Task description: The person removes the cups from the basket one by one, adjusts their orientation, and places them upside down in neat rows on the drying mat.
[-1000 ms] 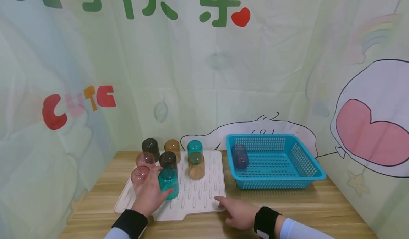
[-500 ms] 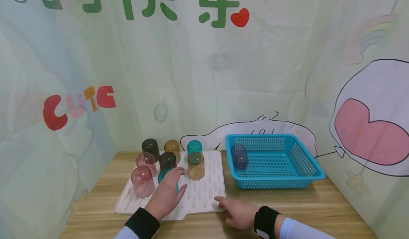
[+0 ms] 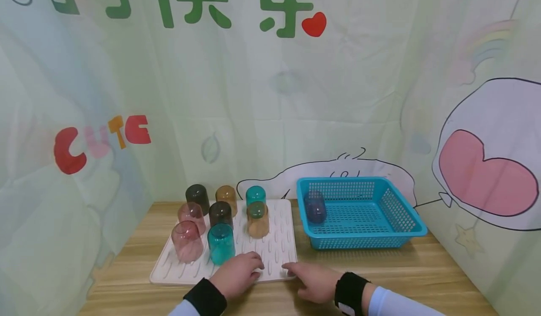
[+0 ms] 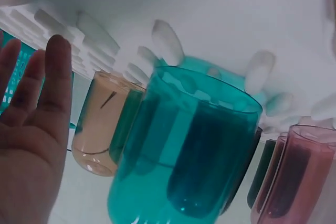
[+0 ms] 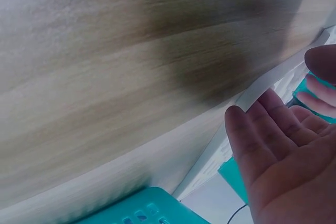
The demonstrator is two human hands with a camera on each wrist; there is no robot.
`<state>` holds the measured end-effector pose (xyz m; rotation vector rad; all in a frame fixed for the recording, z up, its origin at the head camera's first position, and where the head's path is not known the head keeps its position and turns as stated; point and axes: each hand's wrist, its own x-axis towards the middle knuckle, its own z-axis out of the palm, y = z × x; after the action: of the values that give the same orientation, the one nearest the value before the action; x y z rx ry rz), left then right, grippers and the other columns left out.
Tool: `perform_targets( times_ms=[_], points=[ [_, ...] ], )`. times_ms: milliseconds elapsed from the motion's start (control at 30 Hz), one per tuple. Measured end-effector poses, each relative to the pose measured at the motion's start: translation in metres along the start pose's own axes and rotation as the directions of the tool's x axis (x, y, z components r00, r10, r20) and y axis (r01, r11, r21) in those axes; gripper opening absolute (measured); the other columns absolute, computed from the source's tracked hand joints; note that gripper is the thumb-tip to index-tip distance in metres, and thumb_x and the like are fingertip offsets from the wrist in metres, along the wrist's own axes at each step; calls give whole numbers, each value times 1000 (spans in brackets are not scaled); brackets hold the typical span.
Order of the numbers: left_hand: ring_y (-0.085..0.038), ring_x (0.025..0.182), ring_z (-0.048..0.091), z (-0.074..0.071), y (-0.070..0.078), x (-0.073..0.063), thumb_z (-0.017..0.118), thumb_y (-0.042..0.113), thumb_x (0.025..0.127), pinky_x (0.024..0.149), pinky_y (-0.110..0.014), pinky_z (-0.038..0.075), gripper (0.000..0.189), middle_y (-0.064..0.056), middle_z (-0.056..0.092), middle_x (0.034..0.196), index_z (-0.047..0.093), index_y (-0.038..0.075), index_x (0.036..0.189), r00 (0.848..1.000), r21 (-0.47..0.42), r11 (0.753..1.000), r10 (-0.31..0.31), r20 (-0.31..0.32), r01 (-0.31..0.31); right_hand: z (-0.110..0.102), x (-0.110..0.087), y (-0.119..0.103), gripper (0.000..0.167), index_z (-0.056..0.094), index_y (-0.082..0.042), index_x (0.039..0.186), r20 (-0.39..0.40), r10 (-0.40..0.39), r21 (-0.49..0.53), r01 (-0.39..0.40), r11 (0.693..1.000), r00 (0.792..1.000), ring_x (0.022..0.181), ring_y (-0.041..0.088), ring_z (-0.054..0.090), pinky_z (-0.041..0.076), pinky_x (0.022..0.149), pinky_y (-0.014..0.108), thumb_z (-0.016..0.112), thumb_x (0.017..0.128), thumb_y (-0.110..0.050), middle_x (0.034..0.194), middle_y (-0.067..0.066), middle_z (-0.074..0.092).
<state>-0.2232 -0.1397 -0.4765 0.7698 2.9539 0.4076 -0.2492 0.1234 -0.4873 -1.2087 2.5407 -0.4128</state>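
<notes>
My left hand (image 3: 237, 274) hovers over the front of a white drying board (image 3: 279, 248), fingers relaxed and holding nothing. Close behind it an upside-down teal glass (image 3: 221, 245) stands on the board, large in the left wrist view. A pink glass (image 3: 187, 242) is to its left, another pink glass (image 3: 192, 215) behind that. An amber glass (image 3: 258, 222) stands further right. My right hand (image 3: 317, 282) has its fingers extended at the board's right front corner, fingertips (image 5: 236, 116) by the edge in the right wrist view, nothing in its grasp.
Two dark glasses, one at the back left (image 3: 197, 198), a brown glass (image 3: 227, 198) and a second teal glass (image 3: 255, 194) fill the board's rear. A blue basket (image 3: 365, 236) on the wooden table (image 3: 380, 269) holds a purple-blue glass (image 3: 315, 208) lying on its left side.
My left hand has moved off the pink glass, passed in front of the teal glass, and drawn back right and toward the front of the board. The right hand stays put.
</notes>
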Motion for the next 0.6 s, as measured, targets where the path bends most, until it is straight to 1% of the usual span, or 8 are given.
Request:
perform_targets(
  times_ms=[33, 100, 167, 300, 433, 600],
  points=[
    [-17, 101, 68, 1, 0, 0, 70, 22, 96, 94, -40, 58, 14, 0, 71, 110, 76, 15, 107, 1000, 4, 1000, 10, 9, -10, 1, 0, 0, 62, 46, -11, 148, -2, -2, -3, 2, 1000, 1000, 120, 10, 61, 52, 103, 35, 67, 90, -13, 128, 2, 66],
    [-15, 98, 68, 4, 1, 1, 70, 23, 95, 92, -38, 58, 13, 1, 71, 107, 77, 16, 104, 999, 20, 999, 36, 15, -36, -2, -2, -5, 61, 48, -12, 147, 7, 32, 16, -32, 999, 999, 120, 9, 60, 51, 104, 34, 68, 89, -13, 128, 0, 66],
    [-13, 95, 67, 7, 1, 1, 71, 24, 95, 90, -36, 58, 11, 3, 71, 105, 77, 18, 100, 998, 43, 997, 56, 16, -57, -2, -1, -5, 61, 48, -14, 147, 14, 43, 17, -43, 999, 999, 120, 8, 60, 51, 105, 33, 69, 90, -14, 128, -1, 66],
    [-10, 88, 64, 12, 0, 3, 72, 25, 93, 85, -32, 57, 8, 7, 70, 99, 79, 20, 95, 996, 91, 992, 84, 7, -84, -5, -2, -6, 56, 51, -14, 145, 9, 34, 7, -34, 999, 999, 124, 9, 59, 51, 106, 34, 67, 92, -16, 133, -1, 65],
    [-9, 85, 61, 14, 1, 5, 73, 23, 93, 82, -30, 56, 7, 8, 69, 95, 79, 21, 92, 996, 103, 990, 93, 7, -93, -15, -5, -8, 46, 57, -16, 141, -50, 4, -25, -5, 1000, 999, 128, 9, 58, 51, 107, 34, 64, 96, -18, 137, -3, 63],
    [-8, 85, 61, 13, 3, 5, 73, 21, 92, 82, -29, 54, 6, 8, 69, 93, 79, 20, 91, 996, 102, 990, 94, 13, -95, -43, -14, -20, 35, 64, -21, 134, -132, -8, -46, 2, 999, 991, 122, 6, 61, 54, 103, 33, 62, 99, -19, 131, -8, 66]
  ],
)
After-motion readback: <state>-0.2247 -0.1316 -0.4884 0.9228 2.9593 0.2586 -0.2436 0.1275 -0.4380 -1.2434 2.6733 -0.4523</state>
